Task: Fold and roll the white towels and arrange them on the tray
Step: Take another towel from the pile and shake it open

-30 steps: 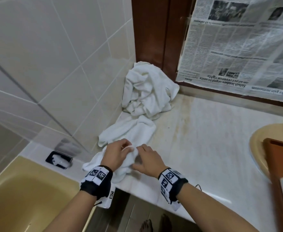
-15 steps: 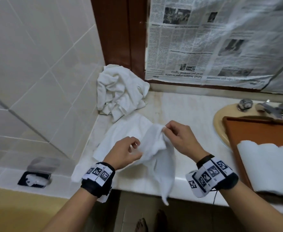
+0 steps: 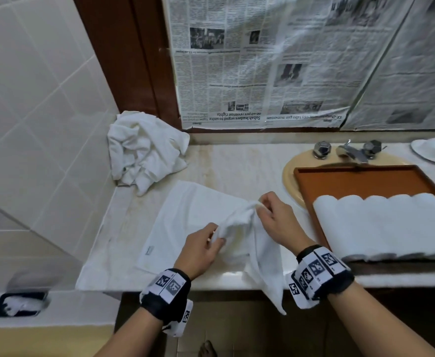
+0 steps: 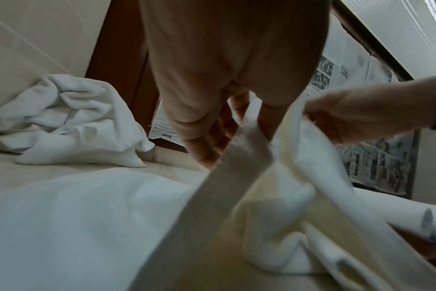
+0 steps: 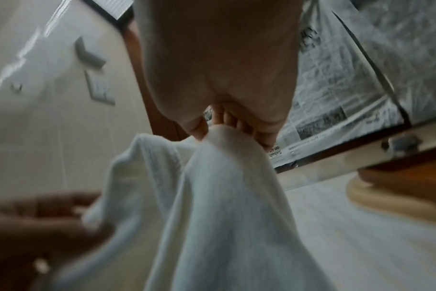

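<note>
a crumpled heap of towels point(image 3: 144, 148) waits in the far left corner of the counter point(image 3: 237, 166), against the tiled wall. near the front edge, the left hand point(image 3: 201, 249) pinches a fold of the white towel point(image 3: 190, 215) being spread, one corner drooping over the edge; the right hand point(image 3: 275, 222) pinches its raised edge between thumb and fingertips. soft, light and limp, the cloth likely handles best held by its corners and pulled taut. to the right, rolled towels point(image 3: 381, 225) lie side by side on the brown tray point(image 3: 365, 176) over the basin.
</note>
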